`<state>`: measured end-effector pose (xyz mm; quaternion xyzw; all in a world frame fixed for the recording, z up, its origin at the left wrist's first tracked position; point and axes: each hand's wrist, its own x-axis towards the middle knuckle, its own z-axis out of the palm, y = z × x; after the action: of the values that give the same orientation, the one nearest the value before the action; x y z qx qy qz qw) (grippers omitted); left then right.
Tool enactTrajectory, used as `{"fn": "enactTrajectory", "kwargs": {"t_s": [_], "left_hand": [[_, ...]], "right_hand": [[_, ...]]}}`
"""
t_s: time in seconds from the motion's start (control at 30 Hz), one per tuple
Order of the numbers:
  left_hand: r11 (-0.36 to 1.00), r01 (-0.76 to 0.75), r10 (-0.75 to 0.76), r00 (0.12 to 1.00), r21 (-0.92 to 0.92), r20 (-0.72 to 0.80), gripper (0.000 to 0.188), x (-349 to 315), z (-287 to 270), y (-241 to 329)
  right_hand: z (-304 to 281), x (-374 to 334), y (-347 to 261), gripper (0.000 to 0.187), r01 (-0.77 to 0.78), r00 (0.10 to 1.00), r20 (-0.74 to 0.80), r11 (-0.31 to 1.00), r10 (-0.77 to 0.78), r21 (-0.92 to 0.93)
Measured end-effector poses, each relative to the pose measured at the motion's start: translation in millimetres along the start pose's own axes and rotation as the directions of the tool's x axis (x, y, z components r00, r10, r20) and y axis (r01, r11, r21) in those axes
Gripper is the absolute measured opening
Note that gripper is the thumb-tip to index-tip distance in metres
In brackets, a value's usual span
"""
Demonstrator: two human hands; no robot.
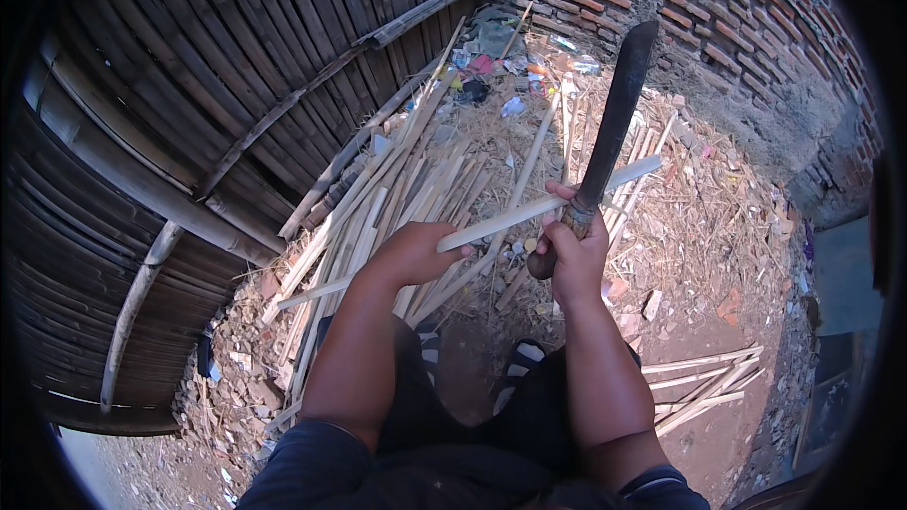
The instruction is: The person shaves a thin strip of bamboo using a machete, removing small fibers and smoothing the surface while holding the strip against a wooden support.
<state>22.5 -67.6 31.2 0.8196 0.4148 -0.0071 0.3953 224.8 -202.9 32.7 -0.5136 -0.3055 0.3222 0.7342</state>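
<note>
A long pale bamboo strip [515,216] slants across in front of me, its right end higher in the picture. My left hand [416,253] is closed around the strip, the thumb lying along its underside. A machete [619,113] with a long dark blade and a wooden handle is gripped in my right hand [578,250], the blade pointing up and away. The blade's base crosses the strip near my right fingers, and some of these fingers also touch the strip. Part of the handle is hidden by my hand.
A pile of bamboo strips [378,217] lies on the ground to the left, beside a dark bamboo-slat wall [236,47]. More strips [704,382] lie at the lower right. A brick wall [727,28] stands behind, with scattered litter [491,61] near the corner. My sandalled feet [520,359] are below.
</note>
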Motion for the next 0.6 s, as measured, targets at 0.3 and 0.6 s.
{"fn": "enactTrajectory", "kwargs": {"t_s": [0.3, 0.6], "left_hand": [[0.970, -0.054, 0.009, 0.983, -0.239, -0.184, 0.056, -23, -49, -53], [0.951, -0.204, 0.089, 0.899, -0.230, -0.429, 0.059, -30, -52, -84]], "right_hand": [[7, 17, -17, 0.037, 0.289, 0.952, 0.290, 0.607, -0.099, -0.740], [12, 28, 10, 0.041, 0.432, 0.892, 0.382, 0.207, -0.241, -0.878]]}}
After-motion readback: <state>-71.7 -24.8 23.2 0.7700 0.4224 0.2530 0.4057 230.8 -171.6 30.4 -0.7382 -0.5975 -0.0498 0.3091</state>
